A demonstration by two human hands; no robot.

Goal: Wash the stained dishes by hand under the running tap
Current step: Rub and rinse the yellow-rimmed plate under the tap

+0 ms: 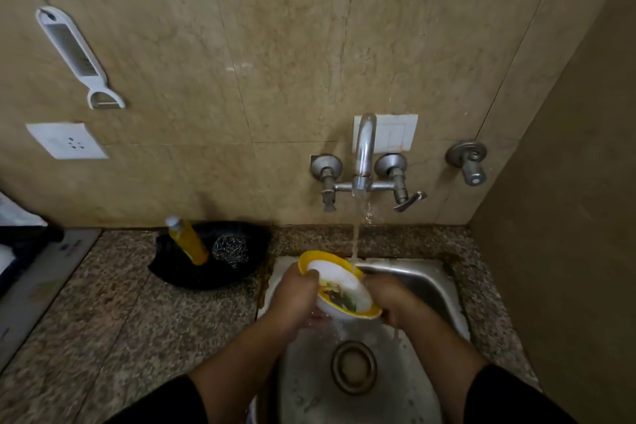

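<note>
A white plate with a yellow rim (pixel 339 282) is held tilted over the steel sink (pixel 423 277), with a dark stain on its lower part. My left hand (pixel 294 296) grips its left edge, thumb over the rim. My right hand (pixel 389 299) holds its right edge. Water runs from the wall tap (pixel 364 155) in a thin stream (pixel 356 237) onto the plate's upper rim and drips off into the basin.
A black tray (pixel 179 272) on the granite counter left of the sink holds a yellow soap bottle (pixel 188 240) and a steel scrubber (pixel 230 248). The drain (pixel 353 367) lies below the plate. A peeler (pixel 77 55) hangs on the wall.
</note>
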